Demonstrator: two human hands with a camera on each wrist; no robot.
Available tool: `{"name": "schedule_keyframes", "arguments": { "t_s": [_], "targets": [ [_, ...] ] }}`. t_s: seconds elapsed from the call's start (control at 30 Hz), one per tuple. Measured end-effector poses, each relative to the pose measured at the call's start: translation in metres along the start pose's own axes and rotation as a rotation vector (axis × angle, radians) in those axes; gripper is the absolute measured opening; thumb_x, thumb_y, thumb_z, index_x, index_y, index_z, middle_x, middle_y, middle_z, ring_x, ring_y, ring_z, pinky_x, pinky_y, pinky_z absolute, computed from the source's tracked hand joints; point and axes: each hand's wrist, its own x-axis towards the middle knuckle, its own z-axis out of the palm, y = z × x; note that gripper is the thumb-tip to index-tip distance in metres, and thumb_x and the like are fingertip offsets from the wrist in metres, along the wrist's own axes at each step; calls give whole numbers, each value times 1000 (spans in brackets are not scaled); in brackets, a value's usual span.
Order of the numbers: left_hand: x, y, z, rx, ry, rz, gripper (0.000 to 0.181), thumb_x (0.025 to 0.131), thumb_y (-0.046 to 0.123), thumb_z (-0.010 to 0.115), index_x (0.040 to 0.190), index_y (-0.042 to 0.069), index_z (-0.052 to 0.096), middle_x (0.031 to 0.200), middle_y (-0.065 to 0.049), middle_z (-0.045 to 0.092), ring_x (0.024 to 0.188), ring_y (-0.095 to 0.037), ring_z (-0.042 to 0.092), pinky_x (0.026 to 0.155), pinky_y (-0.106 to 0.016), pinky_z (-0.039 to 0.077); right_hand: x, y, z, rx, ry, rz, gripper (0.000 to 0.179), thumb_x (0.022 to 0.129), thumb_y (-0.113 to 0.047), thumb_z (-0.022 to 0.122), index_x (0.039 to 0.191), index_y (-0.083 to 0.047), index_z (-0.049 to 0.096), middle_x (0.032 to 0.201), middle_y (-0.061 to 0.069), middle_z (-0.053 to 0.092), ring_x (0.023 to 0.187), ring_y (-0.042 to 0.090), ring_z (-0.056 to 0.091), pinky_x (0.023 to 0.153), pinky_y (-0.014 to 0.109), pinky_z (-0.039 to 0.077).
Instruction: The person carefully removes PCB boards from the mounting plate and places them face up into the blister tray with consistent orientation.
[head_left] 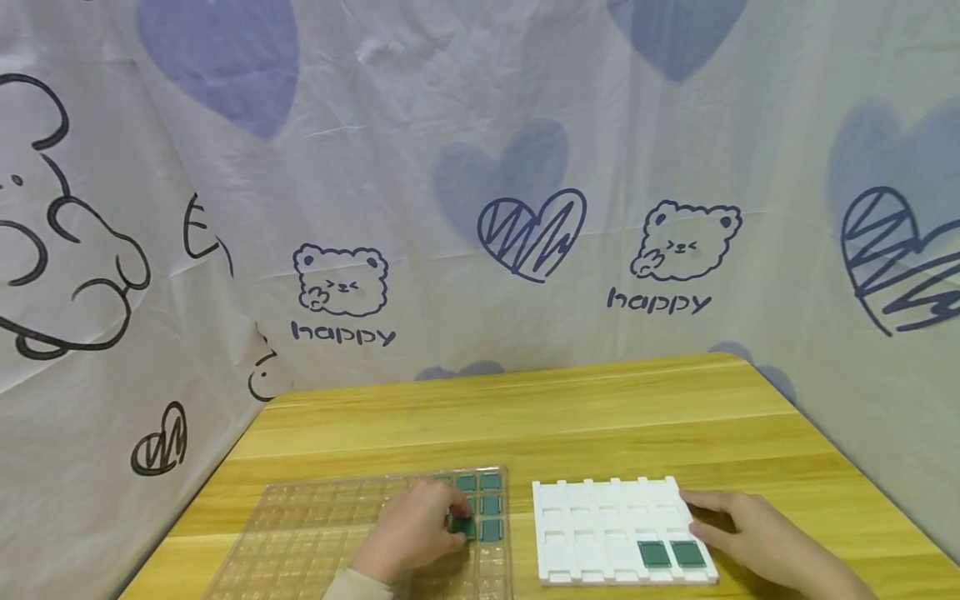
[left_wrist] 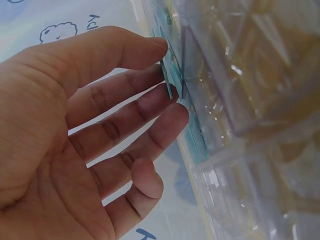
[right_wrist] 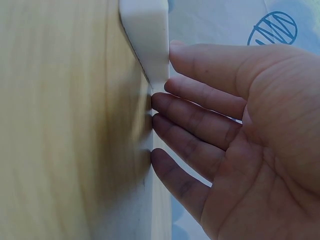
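My left hand (head_left: pixel 420 525) is over the right side of a clear plastic tray (head_left: pixel 315 525). Its thumb and index finger pinch a thin green square chip (left_wrist: pixel 166 82), tilted on edge close over the pockets. Several more green chips (head_left: pixel 491 505) lie in that tray's right-hand columns, partly hidden by the hand. To the right is a white tray (head_left: pixel 588 521) with rows of square recesses. Two green chips (head_left: pixel 654 554) sit in its near right recesses. My right hand (head_left: pixel 750 533) rests at the white tray's right edge, fingers extended, fingertips touching its side.
Both trays lie side by side on a wood-grain table (head_left: pixel 525 425), with a narrow strip of wood between them. A white curtain (head_left: pixel 420 208) with printed hearts and bears hangs behind the table and along its sides.
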Motion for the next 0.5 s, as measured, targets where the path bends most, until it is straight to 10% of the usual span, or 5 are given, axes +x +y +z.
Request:
{"name": "schedule_keyframes", "arguments": {
  "t_s": [0.5],
  "targets": [
    [0,0,2,-17,-15,-9,18,82,15,91,97,15,82,93,7,73,75,-2,53,64,-24,49,1,-2,1,-18,-1,32,53,102,-29,73,145,2,64,140,27,69,131,50,63,104,64,53]
  ]
}}
